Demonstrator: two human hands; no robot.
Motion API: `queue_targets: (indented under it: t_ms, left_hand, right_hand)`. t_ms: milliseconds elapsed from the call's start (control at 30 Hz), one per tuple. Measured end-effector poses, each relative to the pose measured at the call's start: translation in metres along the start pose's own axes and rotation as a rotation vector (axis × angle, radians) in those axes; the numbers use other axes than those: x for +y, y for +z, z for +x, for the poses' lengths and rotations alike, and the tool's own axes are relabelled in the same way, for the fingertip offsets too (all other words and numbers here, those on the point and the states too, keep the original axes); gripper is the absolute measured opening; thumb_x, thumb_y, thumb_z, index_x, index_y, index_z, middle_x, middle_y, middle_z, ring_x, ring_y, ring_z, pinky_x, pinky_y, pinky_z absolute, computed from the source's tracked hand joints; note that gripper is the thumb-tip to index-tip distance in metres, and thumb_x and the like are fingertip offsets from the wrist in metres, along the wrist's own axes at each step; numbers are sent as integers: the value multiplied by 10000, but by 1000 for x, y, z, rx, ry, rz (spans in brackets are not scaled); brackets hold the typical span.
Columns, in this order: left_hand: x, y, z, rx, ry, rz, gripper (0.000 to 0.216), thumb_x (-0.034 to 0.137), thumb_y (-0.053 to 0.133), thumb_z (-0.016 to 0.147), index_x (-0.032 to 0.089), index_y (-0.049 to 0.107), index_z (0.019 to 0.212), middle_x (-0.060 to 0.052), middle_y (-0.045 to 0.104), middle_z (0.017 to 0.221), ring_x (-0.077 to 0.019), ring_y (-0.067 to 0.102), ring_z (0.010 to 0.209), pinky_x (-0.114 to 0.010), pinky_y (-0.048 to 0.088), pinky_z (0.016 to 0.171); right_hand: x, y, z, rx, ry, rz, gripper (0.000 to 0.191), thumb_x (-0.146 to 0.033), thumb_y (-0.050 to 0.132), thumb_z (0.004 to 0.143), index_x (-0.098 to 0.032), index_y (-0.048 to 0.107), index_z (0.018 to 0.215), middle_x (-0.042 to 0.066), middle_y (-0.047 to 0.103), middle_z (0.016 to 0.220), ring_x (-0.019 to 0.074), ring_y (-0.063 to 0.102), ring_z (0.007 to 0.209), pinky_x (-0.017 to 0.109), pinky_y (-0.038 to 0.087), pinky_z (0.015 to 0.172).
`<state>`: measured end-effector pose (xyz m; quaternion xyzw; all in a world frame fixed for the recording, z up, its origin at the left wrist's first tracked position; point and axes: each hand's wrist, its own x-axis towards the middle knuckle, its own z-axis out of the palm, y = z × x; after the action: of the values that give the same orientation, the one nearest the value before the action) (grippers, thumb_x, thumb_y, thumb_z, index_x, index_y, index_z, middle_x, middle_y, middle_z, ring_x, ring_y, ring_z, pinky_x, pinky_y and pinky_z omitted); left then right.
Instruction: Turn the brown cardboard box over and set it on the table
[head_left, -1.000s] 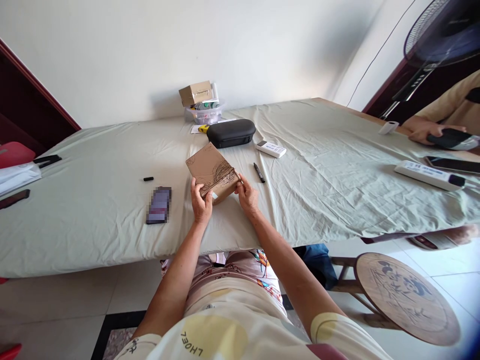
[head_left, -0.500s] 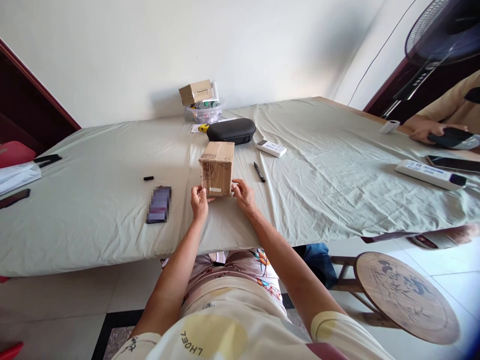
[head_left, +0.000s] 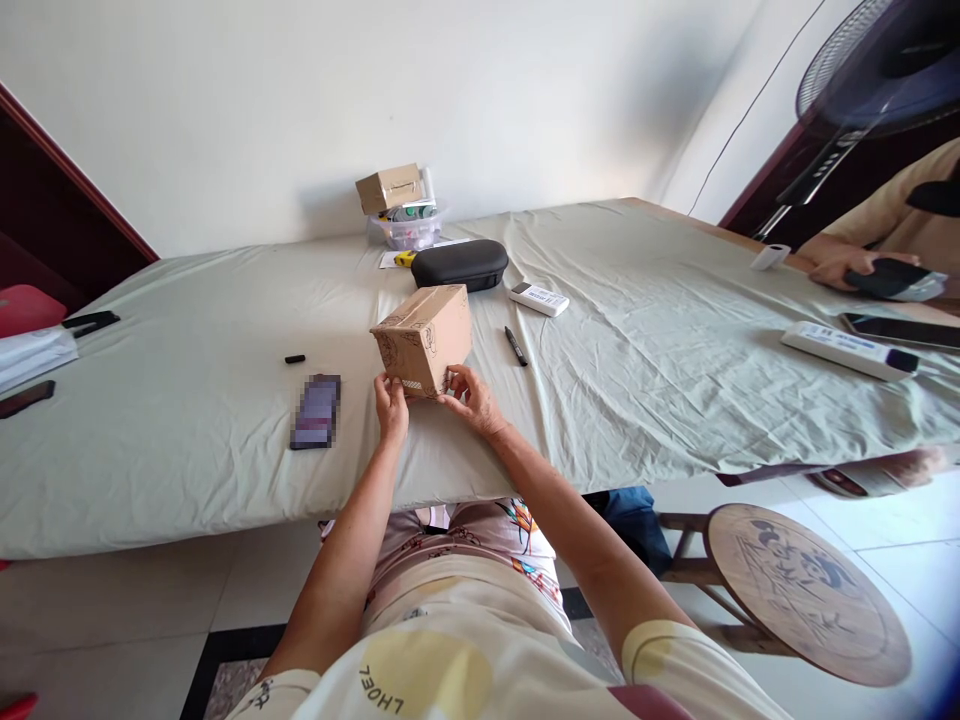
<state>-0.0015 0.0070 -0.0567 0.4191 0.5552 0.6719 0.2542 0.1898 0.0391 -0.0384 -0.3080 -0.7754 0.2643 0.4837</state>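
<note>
A small brown cardboard box (head_left: 424, 335) with dark line drawings on its sides is held just above the grey-green cloth of the table (head_left: 225, 400), near its front edge. My left hand (head_left: 391, 405) pinches the box's lower left corner. My right hand (head_left: 469, 396) grips its lower right edge with curled fingers. The box is turned so one corner faces me. A black marker pen (head_left: 515, 345) lies to the right of the box, and its black cap (head_left: 295, 358) lies apart to the left.
A phone (head_left: 316, 410) lies left of my hands. Behind the box are a black case (head_left: 459, 264), a white remote (head_left: 538, 299) and a tub with a small carton (head_left: 390, 187). Another person's hand (head_left: 844, 262) holds a dark device at the right. A round wooden stool (head_left: 806, 592) stands beside me.
The box went from lying tilted with its broad drawn face up to standing upright, then turned in my hands so a corner points at me. Both hands stayed on its lower edge.
</note>
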Motion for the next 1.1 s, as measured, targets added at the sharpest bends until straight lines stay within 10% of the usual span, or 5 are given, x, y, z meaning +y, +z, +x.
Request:
queue_targets:
  t_ms: [567, 1100]
  left_hand:
    - [8, 9, -18, -6, 276, 297, 1387, 671, 884, 701, 188, 52, 1700, -283, 248, 1682, -429, 257, 1611, -551, 310, 1289]
    - [11, 6, -11, -40, 144, 148, 1184, 462, 861, 730, 167, 220, 1681, -242, 378, 1642, -390, 476, 1483, -462, 535, 1114]
  right_hand:
    - [0, 16, -7, 29, -78, -208, 506, -499, 634, 1001, -203, 546, 1402, 42, 677, 920, 148, 599, 701, 277, 537, 679]
    - [-2, 4, -2, 80, -8, -252, 441, -517, 693, 974, -222, 659, 1300, 41, 707, 943, 137, 607, 704, 253, 514, 684]
